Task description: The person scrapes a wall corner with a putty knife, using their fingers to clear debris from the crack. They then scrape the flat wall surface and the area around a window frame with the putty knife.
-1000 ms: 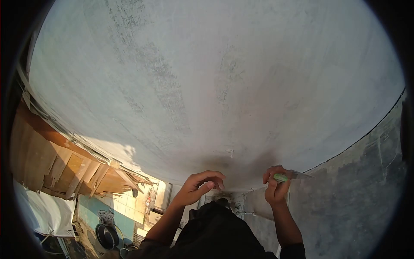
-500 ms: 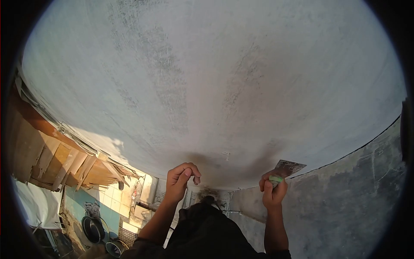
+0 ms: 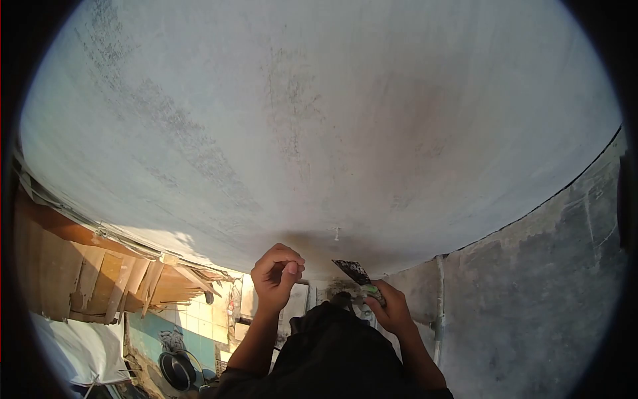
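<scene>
A wide pale grey wall (image 3: 372, 133) with dark scuffed patches fills most of the view. My right hand (image 3: 391, 306) is closed around the green handle of a scraper (image 3: 352, 271); its flat, stained blade points up and to the left, near the lower wall. To the left, my left hand (image 3: 276, 274) is raised with its fingers curled in and the thumb against them. Whether anything is between those fingers is too small to tell. A small white mark (image 3: 336, 233) shows on the wall between and above my hands.
Broken wooden boards (image 3: 106, 279) lean at the lower left. Below them are a black bucket (image 3: 177, 370), a white sheet (image 3: 80, 342) and teal tiled floor (image 3: 149, 330). A darker grey wall (image 3: 525, 312) with a vertical pipe (image 3: 440, 312) stands at the right.
My right hand has moved left with the scraper, whose blade now points up-left instead of up-right. The view has shifted, and the pipe on the right now shows. My left hand stays curled.
</scene>
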A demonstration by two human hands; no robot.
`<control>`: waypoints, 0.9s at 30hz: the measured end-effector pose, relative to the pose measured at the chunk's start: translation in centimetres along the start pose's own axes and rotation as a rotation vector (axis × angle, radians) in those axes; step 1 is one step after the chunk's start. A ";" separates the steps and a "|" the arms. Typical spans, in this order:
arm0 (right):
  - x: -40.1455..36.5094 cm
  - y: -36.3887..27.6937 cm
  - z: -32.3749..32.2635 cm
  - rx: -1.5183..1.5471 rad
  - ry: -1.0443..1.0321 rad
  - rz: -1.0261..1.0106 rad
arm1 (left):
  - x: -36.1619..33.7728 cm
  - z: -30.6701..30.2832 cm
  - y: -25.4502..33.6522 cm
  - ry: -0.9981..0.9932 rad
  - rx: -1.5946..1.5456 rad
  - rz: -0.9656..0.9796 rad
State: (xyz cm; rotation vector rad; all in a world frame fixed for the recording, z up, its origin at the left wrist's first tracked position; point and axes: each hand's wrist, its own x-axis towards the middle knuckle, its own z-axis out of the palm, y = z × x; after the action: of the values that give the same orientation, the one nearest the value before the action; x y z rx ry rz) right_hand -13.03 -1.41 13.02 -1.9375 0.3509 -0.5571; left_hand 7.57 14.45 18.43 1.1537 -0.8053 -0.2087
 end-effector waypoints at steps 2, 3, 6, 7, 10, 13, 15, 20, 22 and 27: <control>0.5 -0.6 0.3 0.144 -0.040 0.107 | 0.5 0.3 -0.1 0.005 0.041 -0.029; 0.7 -0.7 0.4 0.212 -0.062 0.157 | 0.8 0.7 -0.1 -0.014 0.042 -0.080; 1.5 -0.1 1.9 0.214 -0.115 0.177 | 1.0 1.9 -0.6 -0.095 -0.054 -0.211; 1.8 -0.1 2.1 0.207 -0.148 0.209 | 0.7 2.2 -1.0 -0.108 -0.094 -0.254; 1.8 0.6 3.4 0.172 -0.113 0.185 | -0.5 3.0 -2.2 -0.161 -0.023 -0.305; 0.9 1.7 4.8 0.086 -0.055 0.142 | -0.7 4.5 -2.7 -0.216 -0.314 -0.444; 0.2 1.6 5.3 0.109 -0.046 0.185 | -1.4 5.5 -3.4 -0.202 -0.401 -0.499; 0.9 0.1 5.6 0.199 0.015 0.168 | -0.9 7.3 -2.9 -0.108 -0.499 -0.594; 1.1 -0.3 5.5 0.208 -0.006 0.209 | -1.0 7.3 -3.2 -0.111 -0.501 -0.595; 0.4 0.6 5.6 0.139 0.059 0.159 | -1.3 7.2 -4.0 -0.128 -0.538 -0.592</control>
State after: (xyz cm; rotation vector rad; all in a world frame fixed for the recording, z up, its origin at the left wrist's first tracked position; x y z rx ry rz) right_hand -9.76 2.52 10.60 -1.7451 0.4875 -0.5212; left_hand 2.81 8.19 15.52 0.8390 -0.4511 -0.9403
